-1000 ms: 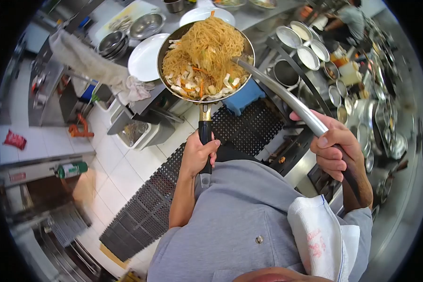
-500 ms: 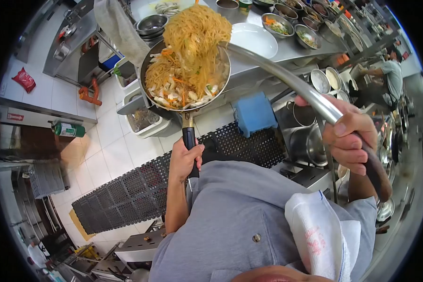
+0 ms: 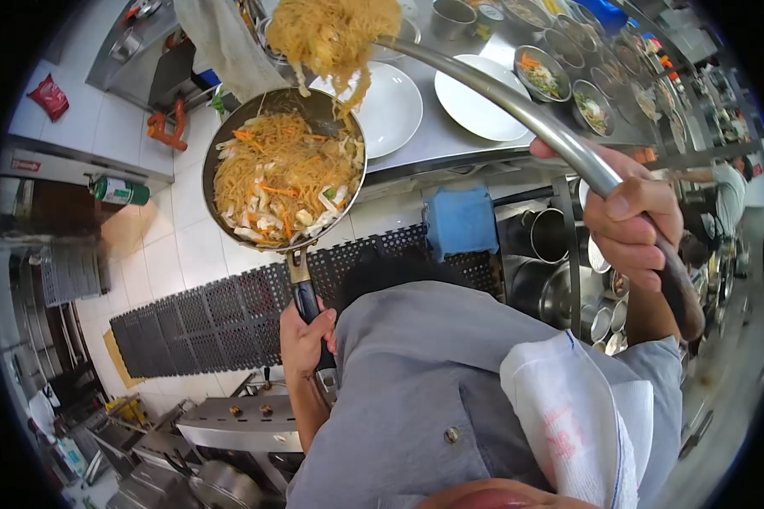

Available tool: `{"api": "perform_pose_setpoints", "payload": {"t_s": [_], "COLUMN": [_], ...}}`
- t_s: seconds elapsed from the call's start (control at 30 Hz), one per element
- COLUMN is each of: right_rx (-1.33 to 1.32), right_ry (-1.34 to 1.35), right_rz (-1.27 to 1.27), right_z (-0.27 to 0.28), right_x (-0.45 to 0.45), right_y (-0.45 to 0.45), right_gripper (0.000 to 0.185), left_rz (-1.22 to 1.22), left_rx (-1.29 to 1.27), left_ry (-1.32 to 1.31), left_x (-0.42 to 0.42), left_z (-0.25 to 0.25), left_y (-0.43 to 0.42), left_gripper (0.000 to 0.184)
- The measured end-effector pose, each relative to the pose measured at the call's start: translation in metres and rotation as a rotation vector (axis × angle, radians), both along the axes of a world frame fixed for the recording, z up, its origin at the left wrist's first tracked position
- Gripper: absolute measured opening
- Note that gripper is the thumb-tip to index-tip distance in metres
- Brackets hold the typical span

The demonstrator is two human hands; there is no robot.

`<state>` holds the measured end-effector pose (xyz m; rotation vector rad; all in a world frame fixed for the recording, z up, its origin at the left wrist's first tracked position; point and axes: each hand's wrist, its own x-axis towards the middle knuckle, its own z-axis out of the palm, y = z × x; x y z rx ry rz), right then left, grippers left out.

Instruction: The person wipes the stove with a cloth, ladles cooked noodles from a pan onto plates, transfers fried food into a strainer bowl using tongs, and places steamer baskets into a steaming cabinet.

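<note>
Running across the top of the frame, the steel counter (image 3: 433, 144) keeps its load near the front edge, probably for easy reach from where the person stands. Left of centre, the pan (image 3: 284, 103) is held off any surface. The left grip (image 3: 304, 339), at lower centre-left, is wrapped round its black handle, likely because that part stays cooler than the metal. The pan's mouth faces the camera, seemingly kept near level so the contents sit inside.

From upper centre to the right, a long metal utensil (image 3: 518, 102) slants down to the right grip (image 3: 632, 212), which is clasped around its shaft; that length probably spares the fingers from the heat. Its head is hidden under noodles.

Two white plates (image 3: 390, 110) lie side by side on the counter, the nearer one partly behind the pan. The clump of noodles (image 3: 339, 38) hangs above the pan's upper edge, strands trailing; whether they touch the rim is unclear. At upper right, a bowl (image 3: 560, 66) holds shredded vegetables. Carrot strips (image 3: 280, 191) dot the noodles remaining in the pan.
</note>
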<state>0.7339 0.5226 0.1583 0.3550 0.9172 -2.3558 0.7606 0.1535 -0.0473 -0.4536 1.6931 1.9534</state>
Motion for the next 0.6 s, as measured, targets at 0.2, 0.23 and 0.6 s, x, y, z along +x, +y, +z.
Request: {"api": "perform_pose_setpoints", "payload": {"t_s": [0.2,0.23,0.6], "right_rx": [0.21,0.344,1.247], "right_ry": [-0.001,0.01,0.422], "right_rz": [0.103,0.165,0.486], "right_z": [-0.069,-0.08,-0.189], "right_x": [-0.041,-0.048,-0.051], "right_y": [0.049,0.053,0.064], "right_gripper": [0.057,0.057,0.071], "left_rz": [0.112,0.121,0.275], "left_rx": [-0.053,-0.063,-0.009], "left_ry": [0.035,0.039,0.075], "left_x": [0.021,0.023,0.026], "left_z": [0.001,0.001,0.025], "left_y": [0.035,0.041,0.084], "left_gripper": [0.016,0.016,0.019]}}
